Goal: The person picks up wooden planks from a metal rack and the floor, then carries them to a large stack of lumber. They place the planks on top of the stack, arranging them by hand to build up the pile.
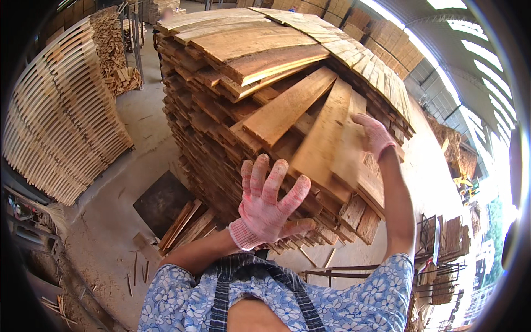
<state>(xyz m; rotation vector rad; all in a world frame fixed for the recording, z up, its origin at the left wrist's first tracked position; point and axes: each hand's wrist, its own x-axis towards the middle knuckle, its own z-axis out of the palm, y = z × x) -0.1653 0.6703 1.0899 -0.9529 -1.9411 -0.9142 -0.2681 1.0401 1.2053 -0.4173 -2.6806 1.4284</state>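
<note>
My left hand [265, 203], in a pink-and-white knit glove, is raised before the near side of a tall stack of rough boards [207, 137]. Its fingers are spread and hold nothing. Farther right, my gloved right hand [374, 135] grips the right edge of a wooden board [350, 141], its fingers bent over the top face; the thumb is hidden. That board's near end is blurred. Against its left side lies another board [321, 137], also blurred. A third loose board [290, 106] slants across the top, fanned out from these two.
A slatted timber stack [68, 108] stands at left, with a heap of offcuts [120, 79] behind it. On the floor lie a dark panel [161, 203] and loose planks [182, 226]. A metal frame [340, 274] is close at front right. Partly hidden, a person [157, 41] stands behind the stack.
</note>
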